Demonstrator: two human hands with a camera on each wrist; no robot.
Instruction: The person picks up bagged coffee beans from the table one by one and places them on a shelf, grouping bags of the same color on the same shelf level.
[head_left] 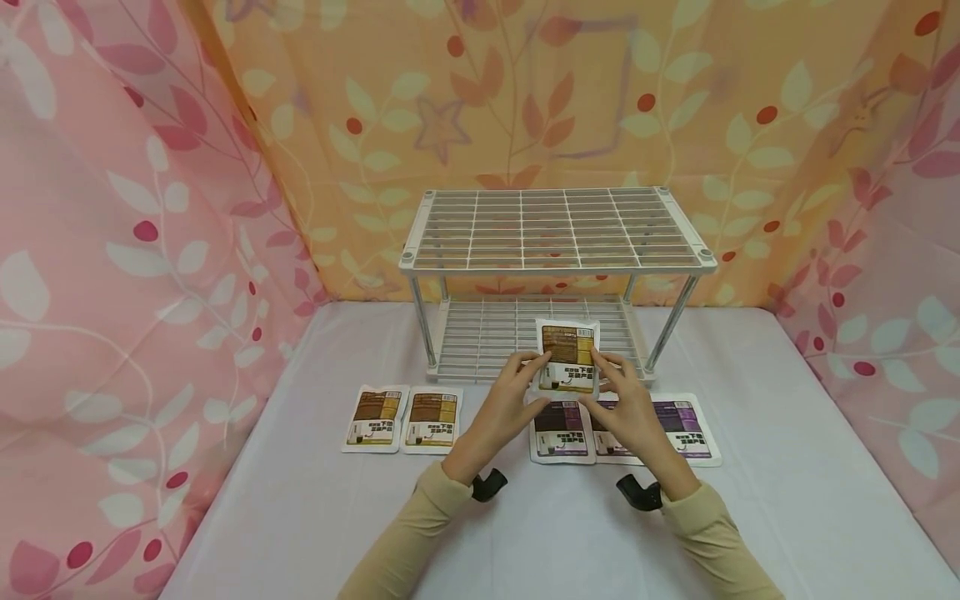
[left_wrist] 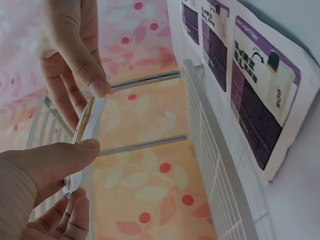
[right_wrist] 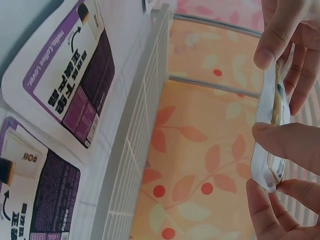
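A white packet with a brown-and-yellow label (head_left: 567, 354) is held up in front of the rack's lower shelf. My left hand (head_left: 512, 402) pinches its left edge between thumb and fingers, and my right hand (head_left: 628, 410) pinches the right edge. Seen edge-on in the right wrist view, the brown-and-yellow packet (right_wrist: 270, 125) is thin and slightly puffed. Beneath my hands, three purple-labelled packets (head_left: 561, 429) lie side by side on the table, partly covered by the right hand. Two more brown-and-yellow packets (head_left: 432, 420) lie to the left of my left arm.
A white two-tier wire rack (head_left: 558, 271) with metal posts stands at the back of the white-covered table (head_left: 300, 517). Floral cloth (head_left: 480, 92) hangs behind it and along both sides. Black wrist mounts (head_left: 639, 493) sit under my wrists.
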